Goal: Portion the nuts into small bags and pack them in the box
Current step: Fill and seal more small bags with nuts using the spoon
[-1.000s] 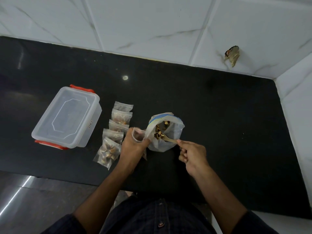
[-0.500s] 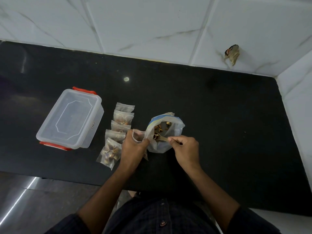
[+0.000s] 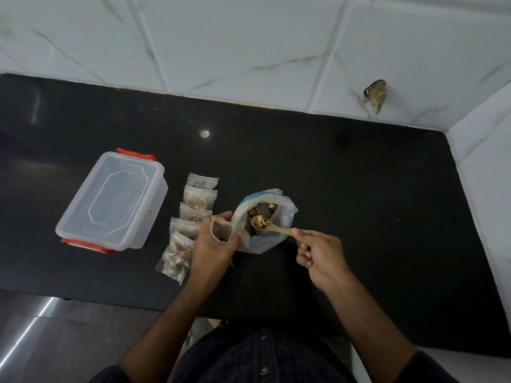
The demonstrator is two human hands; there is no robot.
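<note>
A large clear bag of nuts (image 3: pixel 284 217) stands open on the black counter. My right hand (image 3: pixel 318 252) pinches the handle of a wooden spoon (image 3: pixel 272 229) whose bowl, heaped with nuts, sits over the big bag's mouth. My left hand (image 3: pixel 214 246) holds a small clear bag (image 3: pixel 221 228) open right beside the big bag, a few nuts inside. Several filled small bags (image 3: pixel 190 219) lie in a row to the left. The clear plastic box (image 3: pixel 113 200) with red latches sits closed further left.
White marble-tiled walls run behind the counter and along its right side. The counter's front edge (image 3: pixel 83 295) lies just below the small bags, with grey floor beyond. A brown scrap (image 3: pixel 376 96) clings to the back wall.
My right hand pulled back to the right and lifted the spoon out of the nuts with a load on it. My left hand kept the small bag open in place.
</note>
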